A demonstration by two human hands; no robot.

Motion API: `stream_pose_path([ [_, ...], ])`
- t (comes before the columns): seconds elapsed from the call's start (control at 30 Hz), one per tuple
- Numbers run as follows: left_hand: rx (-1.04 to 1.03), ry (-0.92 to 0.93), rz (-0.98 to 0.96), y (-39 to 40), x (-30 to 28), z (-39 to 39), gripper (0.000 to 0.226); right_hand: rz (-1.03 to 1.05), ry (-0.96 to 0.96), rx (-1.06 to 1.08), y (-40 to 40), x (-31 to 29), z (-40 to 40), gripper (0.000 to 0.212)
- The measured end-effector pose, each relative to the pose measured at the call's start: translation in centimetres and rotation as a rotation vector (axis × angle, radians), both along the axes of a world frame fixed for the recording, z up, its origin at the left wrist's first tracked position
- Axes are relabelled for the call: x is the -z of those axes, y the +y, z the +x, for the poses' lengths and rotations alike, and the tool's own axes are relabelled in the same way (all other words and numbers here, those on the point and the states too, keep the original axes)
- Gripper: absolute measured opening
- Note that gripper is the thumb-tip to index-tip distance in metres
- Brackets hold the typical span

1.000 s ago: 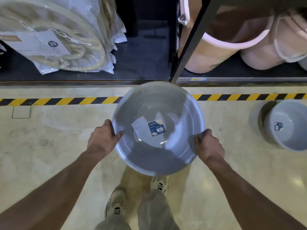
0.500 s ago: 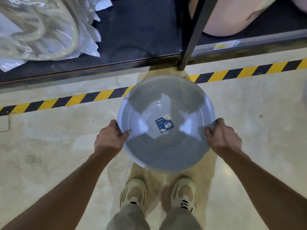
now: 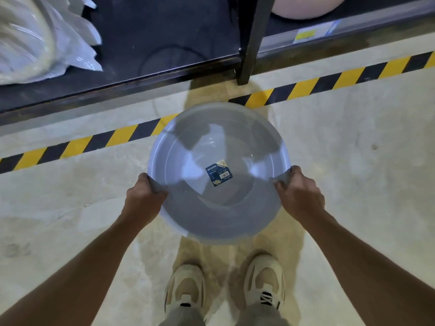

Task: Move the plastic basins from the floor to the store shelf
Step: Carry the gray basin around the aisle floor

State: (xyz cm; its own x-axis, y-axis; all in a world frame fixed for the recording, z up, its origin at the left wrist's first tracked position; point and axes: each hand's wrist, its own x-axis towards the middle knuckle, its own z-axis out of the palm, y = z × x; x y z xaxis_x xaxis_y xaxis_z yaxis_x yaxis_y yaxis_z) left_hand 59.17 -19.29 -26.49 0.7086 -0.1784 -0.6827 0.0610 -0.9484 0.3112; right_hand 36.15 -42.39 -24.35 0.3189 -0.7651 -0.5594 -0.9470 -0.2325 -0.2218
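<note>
A round grey plastic basin (image 3: 200, 215) with a blue label inside is held level above the floor, in front of my feet. My left hand (image 3: 143, 198) grips its left rim and my right hand (image 3: 297, 196) grips its right rim. The dark bottom store shelf (image 3: 164, 36) runs across the top of the view, beyond the basin, with a bare stretch just left of its upright.
A black shelf upright (image 3: 250, 43) stands on the floor just beyond the basin. Yellow-black hazard tape (image 3: 94, 142) runs along the floor. Bagged coiled hose (image 3: 35, 38) lies on the shelf at left. A pink container (image 3: 306, 7) sits on the right-hand shelf section.
The view has tilted down and shifted left; the second basin on the floor at right has left the frame. Both hands keep their grip on the basin, which stays in front of me.
</note>
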Motion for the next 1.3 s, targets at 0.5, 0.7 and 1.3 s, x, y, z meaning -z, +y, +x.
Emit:
stream_pose_path([
  [0.5,0.254,0.055,-0.102,-7.4,-12.5,-2.0,0.051,0.222,-0.093,0.351,-5.4,-10.9,-7.2,0.030],
  [0.7,0.495,0.065,-0.171,-15.0,-20.6,-5.6,0.038,0.182,-0.104,0.510,-8.6,-20.5,-14.2,0.030],
  [1.3,1.010,0.033,-0.228,-40.9,-36.7,-24.2,0.030,0.092,-0.184,0.911,-18.7,-37.5,-38.5,0.041],
])
